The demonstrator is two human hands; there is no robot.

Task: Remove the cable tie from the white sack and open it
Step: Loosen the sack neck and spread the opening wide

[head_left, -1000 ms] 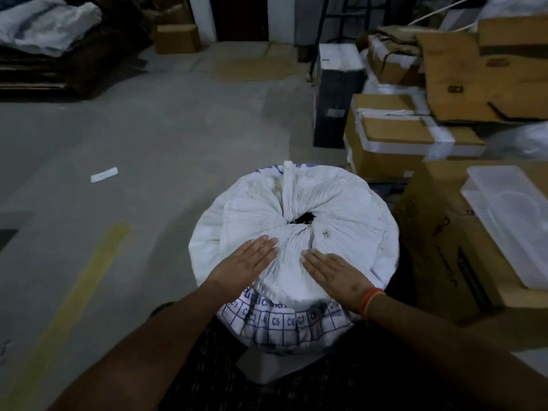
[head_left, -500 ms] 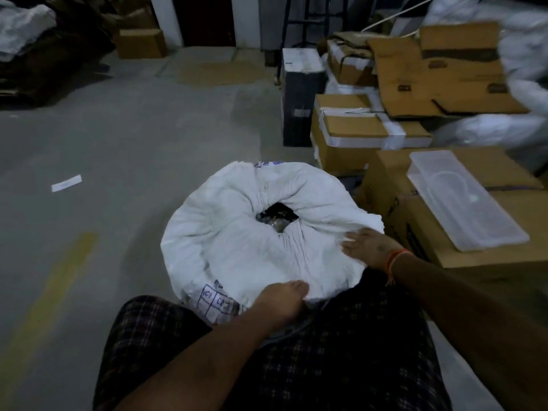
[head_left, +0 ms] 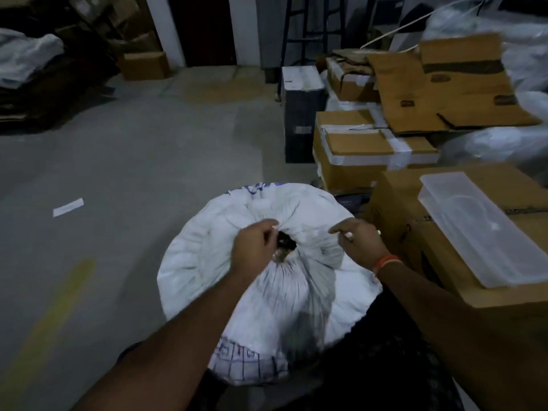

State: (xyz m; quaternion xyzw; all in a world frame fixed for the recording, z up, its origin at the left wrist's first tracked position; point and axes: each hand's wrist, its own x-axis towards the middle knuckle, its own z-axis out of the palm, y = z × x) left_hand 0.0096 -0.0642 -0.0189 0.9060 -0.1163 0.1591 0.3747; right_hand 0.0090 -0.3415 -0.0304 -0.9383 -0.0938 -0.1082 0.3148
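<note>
You are pinching the gathered mouth of the round white woven sack (head_left: 207,262) standing on the floor between your knees, left hand (head_left: 252,247) gripping fabric at nine o'clock of the dark opening (head_left: 286,243), right hand (head_left: 360,244) at three o'clock, presumably to spread it wider.

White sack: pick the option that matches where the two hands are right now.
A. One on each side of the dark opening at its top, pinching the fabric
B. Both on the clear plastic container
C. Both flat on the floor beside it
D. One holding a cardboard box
A. The left hand and right hand each pinch the gathered fabric of the white sack on either side of its dark opening.
</note>
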